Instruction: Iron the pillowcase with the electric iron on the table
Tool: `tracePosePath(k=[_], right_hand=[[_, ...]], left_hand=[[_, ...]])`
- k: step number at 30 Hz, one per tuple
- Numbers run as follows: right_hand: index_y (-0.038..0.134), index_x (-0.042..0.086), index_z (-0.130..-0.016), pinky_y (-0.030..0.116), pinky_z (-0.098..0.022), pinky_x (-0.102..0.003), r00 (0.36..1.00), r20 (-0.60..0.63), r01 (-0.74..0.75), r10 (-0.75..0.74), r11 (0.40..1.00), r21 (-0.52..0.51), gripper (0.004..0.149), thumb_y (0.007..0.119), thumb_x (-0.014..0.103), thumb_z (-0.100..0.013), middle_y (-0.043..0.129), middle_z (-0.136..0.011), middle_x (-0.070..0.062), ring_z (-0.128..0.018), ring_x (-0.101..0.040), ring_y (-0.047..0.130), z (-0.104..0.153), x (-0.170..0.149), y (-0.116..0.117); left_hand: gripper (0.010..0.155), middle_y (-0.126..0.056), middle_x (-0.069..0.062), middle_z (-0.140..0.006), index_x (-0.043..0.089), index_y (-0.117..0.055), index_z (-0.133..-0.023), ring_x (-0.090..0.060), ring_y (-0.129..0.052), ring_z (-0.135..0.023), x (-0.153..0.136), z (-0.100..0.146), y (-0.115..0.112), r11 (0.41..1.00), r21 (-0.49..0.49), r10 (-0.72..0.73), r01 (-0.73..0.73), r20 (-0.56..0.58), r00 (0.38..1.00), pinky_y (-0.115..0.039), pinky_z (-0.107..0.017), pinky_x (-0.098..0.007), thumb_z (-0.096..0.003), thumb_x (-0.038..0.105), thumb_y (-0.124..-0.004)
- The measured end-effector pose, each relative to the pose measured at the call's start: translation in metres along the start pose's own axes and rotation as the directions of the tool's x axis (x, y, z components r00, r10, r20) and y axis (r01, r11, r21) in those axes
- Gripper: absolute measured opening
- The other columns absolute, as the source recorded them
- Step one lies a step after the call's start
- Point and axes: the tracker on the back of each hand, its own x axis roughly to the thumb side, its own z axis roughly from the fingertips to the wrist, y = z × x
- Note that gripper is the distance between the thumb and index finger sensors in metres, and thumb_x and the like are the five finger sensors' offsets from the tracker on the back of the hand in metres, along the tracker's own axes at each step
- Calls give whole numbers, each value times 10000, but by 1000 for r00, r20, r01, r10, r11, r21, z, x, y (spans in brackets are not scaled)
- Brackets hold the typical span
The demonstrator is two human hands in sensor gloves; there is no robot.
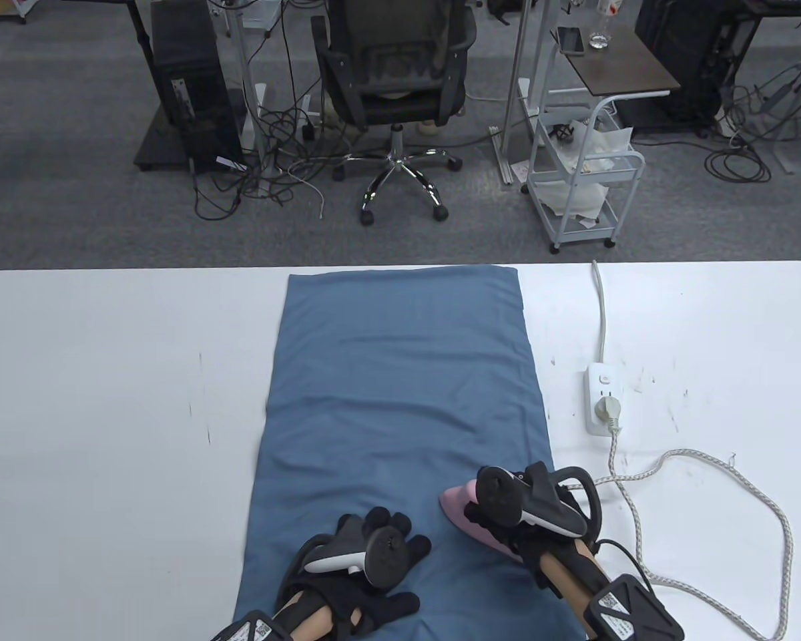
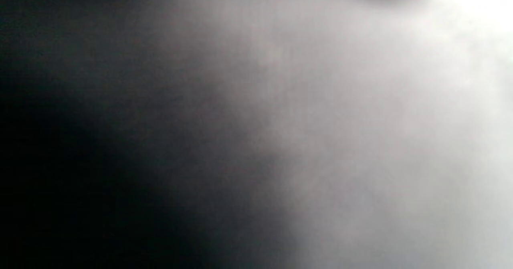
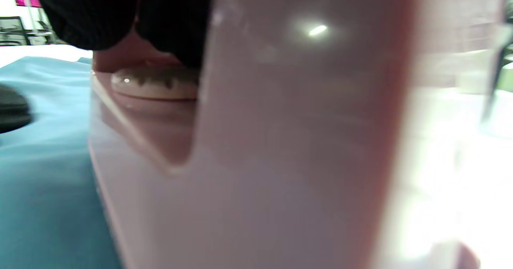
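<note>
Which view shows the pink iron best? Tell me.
The table view: the pink iron sits on the blue pillowcase, gripped by the right hand. The right wrist view shows only a blurred close-up; the left wrist view shows nothing recognisable.

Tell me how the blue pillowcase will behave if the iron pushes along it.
The pillowcase is probably floppy: soft wrinkles cross it. It may bunch ahead of the iron, so the left hand resting flat on it likely keeps it from sliding.

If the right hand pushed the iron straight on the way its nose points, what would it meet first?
Only more of the blue pillowcase, it seems. The right hand holds the pink iron pointing up-left across the cloth; nothing else lies in that line, though depth is hard to judge.
</note>
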Motion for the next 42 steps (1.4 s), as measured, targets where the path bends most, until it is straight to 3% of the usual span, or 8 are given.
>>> tracePosePath(k=[7, 12, 19, 26, 29, 37, 42], right_hand=[[744, 151, -906, 901, -373, -400, 972, -233, -9, 11, 1000, 10, 626, 760, 555, -428, 956, -451, 58, -286, -118, 965, -64, -38, -1], [742, 152, -910, 897, -381, -406, 961, -276, 44, -31, 998, 39, 619, 768, 548, -434, 958, -458, 52, -295, -125, 966, -73, -46, -3], [736, 151, -915, 896, -388, -404, 998, -36, 60, -60, 998, 3, 617, 763, 546, -443, 958, -463, 54, -302, -123, 966, -36, 2, -17], [728, 154, -920, 898, -394, -399, 994, 112, -3, 0, 999, 35, 627, 757, 553, -437, 952, -469, 64, -309, -116, 967, -13, 42, -3], [727, 152, -923, 897, -395, -399, 996, 93, 4, -8, 999, 37, 630, 752, 556, -440, 949, -468, 65, -309, -115, 965, -24, 41, -2], [728, 142, -920, 898, -385, -400, 991, -132, 8, -12, 999, -31, 636, 753, 554, -436, 938, -447, 67, -294, -113, 956, -93, 15, 0], [731, 147, -914, 900, -382, -398, 983, -177, 43, -42, 999, 5, 628, 760, 550, -434, 944, -446, 67, -292, -113, 959, -108, 8, -3]], left_hand=[[794, 309, 26, -1009, 434, 140, -979, -315, 315, -920, 1, 0, 0, 1000, 2, -1, 1, 1, 1000, 124, -615, -653, -486, 668, -437], [794, 310, 29, -1009, 435, 142, -980, -313, 316, -921, 1, 0, -1, 1000, 3, -3, 3, -1, 1000, 126, -617, -652, -485, 669, -434], [795, 311, 26, -1009, 430, 142, -981, -315, 316, -921, 1, 1, -1, 1000, 3, -5, 5, -4, 1000, 126, -618, -653, -486, 669, -432], [793, 311, 30, -1008, 431, 143, -980, -313, 319, -921, 1, 1, -1, 1000, 2, -6, 6, -4, 1000, 128, -618, -653, -484, 670, -429], [793, 312, 29, -1008, 432, 144, -979, -312, 319, -921, 1, 1, 0, 1000, 1, -7, 7, -5, 1000, 128, -619, -653, -484, 670, -428], [794, 316, 29, -1006, 432, 146, -979, -313, 322, -919, 2, 2, 0, 1000, 0, -6, 6, -4, 1000, 131, -617, -653, -483, 670, -427], [792, 314, 31, -1008, 433, 144, -979, -312, 321, -921, 2, 2, 0, 1000, 1, -6, 6, -5, 1000, 130, -619, -652, -484, 670, -426]])
